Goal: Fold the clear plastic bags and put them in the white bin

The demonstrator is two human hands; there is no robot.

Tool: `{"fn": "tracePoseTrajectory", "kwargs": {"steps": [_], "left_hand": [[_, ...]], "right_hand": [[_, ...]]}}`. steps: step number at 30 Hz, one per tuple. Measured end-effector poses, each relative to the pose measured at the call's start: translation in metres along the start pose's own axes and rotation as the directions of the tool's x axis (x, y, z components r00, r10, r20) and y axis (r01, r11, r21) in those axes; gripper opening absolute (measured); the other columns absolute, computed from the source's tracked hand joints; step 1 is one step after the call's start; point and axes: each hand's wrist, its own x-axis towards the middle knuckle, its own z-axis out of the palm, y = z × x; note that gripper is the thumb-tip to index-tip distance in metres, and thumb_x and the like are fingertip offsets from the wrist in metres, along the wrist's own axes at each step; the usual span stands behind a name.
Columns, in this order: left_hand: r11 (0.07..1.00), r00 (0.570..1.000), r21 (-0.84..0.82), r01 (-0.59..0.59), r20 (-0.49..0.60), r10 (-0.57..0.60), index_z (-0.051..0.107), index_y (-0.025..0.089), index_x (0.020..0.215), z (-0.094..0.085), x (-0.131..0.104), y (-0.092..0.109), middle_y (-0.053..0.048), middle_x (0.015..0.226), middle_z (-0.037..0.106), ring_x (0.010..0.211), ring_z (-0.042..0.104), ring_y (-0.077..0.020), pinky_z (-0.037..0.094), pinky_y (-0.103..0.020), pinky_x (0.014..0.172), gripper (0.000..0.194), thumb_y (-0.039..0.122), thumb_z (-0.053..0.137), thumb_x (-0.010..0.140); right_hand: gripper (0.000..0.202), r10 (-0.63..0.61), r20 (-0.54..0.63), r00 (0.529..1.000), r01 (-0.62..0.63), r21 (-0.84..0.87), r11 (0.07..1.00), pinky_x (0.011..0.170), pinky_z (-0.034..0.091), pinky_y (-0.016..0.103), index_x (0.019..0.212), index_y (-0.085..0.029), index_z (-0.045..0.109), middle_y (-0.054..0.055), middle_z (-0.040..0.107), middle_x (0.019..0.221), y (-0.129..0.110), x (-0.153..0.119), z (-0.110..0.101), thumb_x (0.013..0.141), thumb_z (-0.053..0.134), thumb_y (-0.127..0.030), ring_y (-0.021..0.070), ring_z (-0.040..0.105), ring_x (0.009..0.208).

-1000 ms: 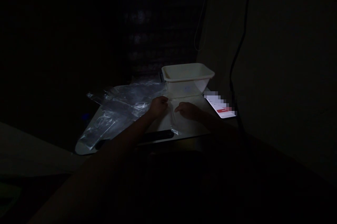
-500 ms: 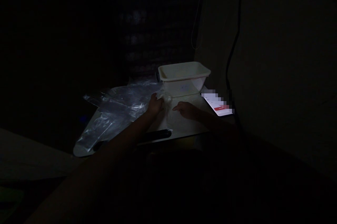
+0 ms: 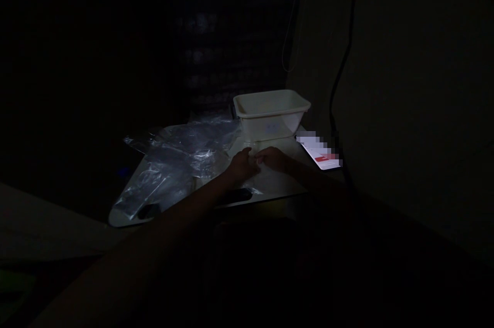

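Note:
In the dim head view, my left hand (image 3: pixel 243 165) and my right hand (image 3: pixel 275 159) meet over the small table (image 3: pixel 295 184), fingertips close together. Both hands have their fingers closed in a pinch on a thin clear plastic bag (image 3: pixel 262 184), which hangs or lies faintly visible under them. Where exactly the fingers grip it is too dark to make out. Left of my hands, a spread of shiny clear plastic bags (image 3: pixel 165 168) covers much of the tabletop. Just behind my hands stands a white rectangular tub (image 3: pixel 266 126).
A lit phone (image 3: pixel 318 156) lies at the table's right edge. Beyond it, a dark cable (image 3: pixel 350 45) runs down the wall. The tabletop has a dark slot (image 3: pixel 235 195) near its front edge.
My left hand has moved right and toward me, up to my right hand. My right hand's pointing finger has curled in. The crumpled plastic by my left hand is now lower, between both hands.

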Motion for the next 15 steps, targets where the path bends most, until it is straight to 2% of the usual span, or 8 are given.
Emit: {"fn": "tracePoseTrajectory", "kwargs": {"steps": [3,6,9,11,15], "left_hand": [[0.994,0.997,0.089,-0.067,-0.016,0.069,0.033,0.012,0.116,0.006,-0.003,-0.004,-0.011,0.109,0.050,0.090,0.053,-0.0191,0.045,-0.026,0.071,0.064,0.021,0.059,0.058],[0.983,0.991,0.139,-0.121,-0.035,0.127,0.035,0.013,0.114,0.012,-0.004,-0.005,-0.010,0.107,0.051,0.094,0.051,-0.0184,0.042,-0.026,0.078,0.056,0.017,0.054,0.061],[0.971,0.982,0.159,-0.178,-0.034,0.185,0.038,0.013,0.111,0.014,-0.008,-0.002,-0.009,0.106,0.052,0.095,0.050,-0.0162,0.039,-0.025,0.081,0.049,0.015,0.049,0.063],[0.965,0.980,0.186,-0.184,-0.043,0.195,0.039,0.013,0.108,0.012,-0.013,0.002,-0.009,0.105,0.052,0.095,0.050,-0.0162,0.039,-0.024,0.079,0.044,0.017,0.048,0.065],[0.953,0.997,0.303,-0.004,-0.066,0.025,0.043,0.012,0.101,0.003,-0.023,0.011,-0.012,0.098,0.055,0.088,0.053,-0.0219,0.042,-0.029,0.068,0.042,0.035,0.047,0.067]], "right_hand": [[0.025,0.159,0.002,0.987,-0.155,0.253,0.955,0.051,0.042,0.020,0.073,-0.010,0.064,0.003,0.064,0.063,-0.002,0.000,-0.005,0.066,0.040,-0.007,0.0087,0.053,0.049],[0.023,0.234,-0.020,0.972,-0.209,0.385,0.899,0.045,0.039,0.018,0.059,-0.011,0.061,0.002,0.062,0.056,-0.005,-0.001,-0.012,0.070,0.042,-0.017,0.0065,0.049,0.042],[0.030,0.304,-0.069,0.950,-0.265,0.340,0.902,0.044,0.038,0.018,0.047,-0.012,0.057,0.002,0.059,0.048,-0.008,-0.001,-0.016,0.070,0.045,-0.027,0.0062,0.047,0.040],[0.030,0.354,-0.081,0.932,-0.322,0.267,0.908,0.043,0.036,0.018,0.041,-0.013,0.054,0.001,0.056,0.043,-0.009,0.000,-0.017,0.068,0.048,-0.024,0.0058,0.045,0.037],[0.028,0.428,-0.086,0.900,-0.398,0.240,0.886,0.040,0.034,0.018,0.037,-0.014,0.051,-0.002,0.049,0.034,-0.009,-0.001,-0.017,0.065,0.049,-0.017,0.0061,0.043,0.034]]}}
